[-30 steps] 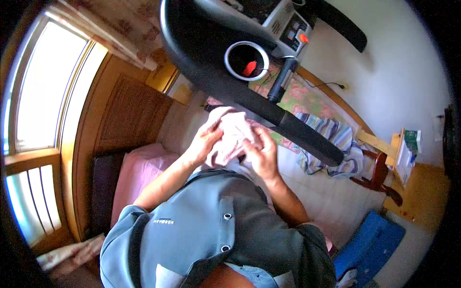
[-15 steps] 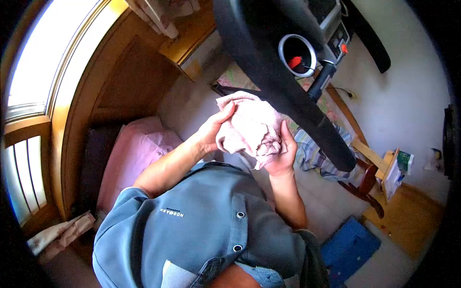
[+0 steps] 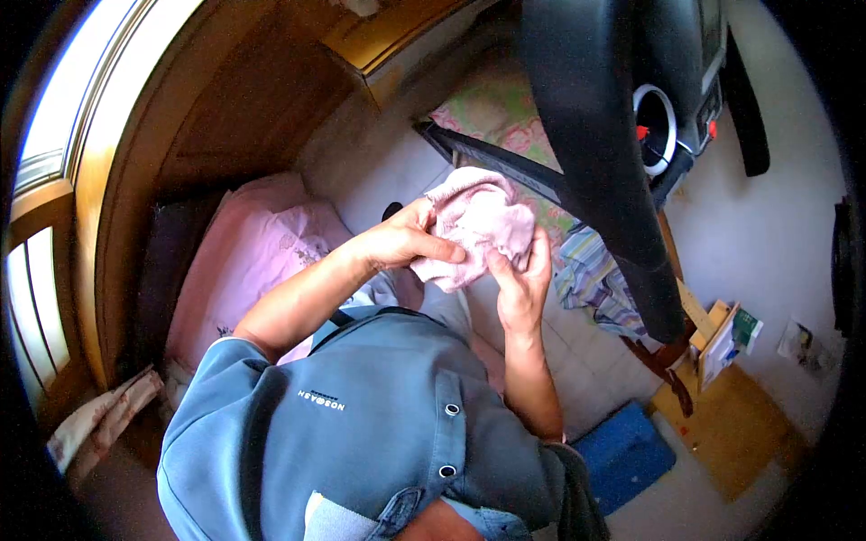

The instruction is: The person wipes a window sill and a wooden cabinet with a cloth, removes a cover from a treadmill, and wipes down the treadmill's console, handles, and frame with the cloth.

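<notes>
A crumpled pale pink cloth (image 3: pixel 487 216) is held up in front of my body, between both hands. My left hand (image 3: pixel 406 239) grips its left side, thumb lying across the front and the fingers mostly hidden behind. On the lower right, my right hand (image 3: pixel 523 288) pinches the fabric, with its thumb on the near face and fingers around the edge. The cloth is bunched into folds.
A black treadmill-like machine (image 3: pixel 591 135) with a round cup holder (image 3: pixel 657 131) stands close ahead on the right. Pink bedding (image 3: pixel 257 252) lies at left. Striped fabric (image 3: pixel 600 279), a wooden chair-like piece (image 3: pixel 672 365) and a blue mat (image 3: pixel 622 455) are at right.
Both hands have shifted their hold on the cloth, and my left thumb now lies lower across its front. The cloth is more gathered. The view has turned, moving the machine rightward.
</notes>
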A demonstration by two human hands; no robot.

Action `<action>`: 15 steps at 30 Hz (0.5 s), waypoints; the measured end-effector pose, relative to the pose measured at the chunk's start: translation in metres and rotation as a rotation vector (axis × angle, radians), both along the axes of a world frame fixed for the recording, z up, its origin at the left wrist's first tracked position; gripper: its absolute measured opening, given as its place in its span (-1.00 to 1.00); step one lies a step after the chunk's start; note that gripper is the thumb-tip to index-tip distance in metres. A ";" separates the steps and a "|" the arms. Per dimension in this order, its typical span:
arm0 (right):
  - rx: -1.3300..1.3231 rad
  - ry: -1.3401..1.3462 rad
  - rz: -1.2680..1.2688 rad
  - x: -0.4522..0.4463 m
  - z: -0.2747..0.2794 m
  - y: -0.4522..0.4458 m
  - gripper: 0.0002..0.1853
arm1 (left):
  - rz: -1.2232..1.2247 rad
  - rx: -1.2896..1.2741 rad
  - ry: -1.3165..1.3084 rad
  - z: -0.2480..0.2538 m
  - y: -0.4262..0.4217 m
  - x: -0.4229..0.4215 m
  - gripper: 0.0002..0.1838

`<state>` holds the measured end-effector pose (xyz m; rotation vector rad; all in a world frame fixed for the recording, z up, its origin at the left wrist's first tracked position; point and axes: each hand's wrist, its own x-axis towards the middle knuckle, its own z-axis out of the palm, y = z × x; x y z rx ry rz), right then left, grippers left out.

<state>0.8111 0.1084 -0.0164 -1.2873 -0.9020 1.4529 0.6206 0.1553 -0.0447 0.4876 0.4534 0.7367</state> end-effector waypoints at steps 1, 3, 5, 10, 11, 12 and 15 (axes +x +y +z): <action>-0.004 0.034 -0.066 -0.001 -0.010 -0.002 -0.46 | 0.046 0.043 0.057 -0.003 -0.001 0.000 -0.22; 0.111 -0.066 -0.103 0.006 -0.024 -0.006 -0.50 | 0.097 -0.017 0.096 -0.023 -0.003 -0.003 -0.23; 0.278 -0.163 -0.095 0.014 -0.031 -0.004 -0.50 | 0.206 -0.057 0.098 -0.034 -0.008 -0.003 -0.45; 0.405 -0.094 -0.114 0.031 -0.041 -0.004 -0.53 | 0.102 -0.342 0.047 -0.079 -0.035 0.012 -0.54; 0.445 -0.177 -0.048 0.032 -0.038 -0.007 -0.54 | 0.070 -0.418 -0.106 -0.078 -0.040 0.018 -0.44; 0.484 -0.259 0.018 0.033 -0.038 -0.009 -0.54 | 0.038 -0.493 -0.259 -0.067 -0.038 0.023 -0.35; 0.548 -0.490 0.221 0.042 -0.060 -0.023 -0.51 | 0.113 -0.499 -0.391 -0.063 -0.042 0.043 -0.21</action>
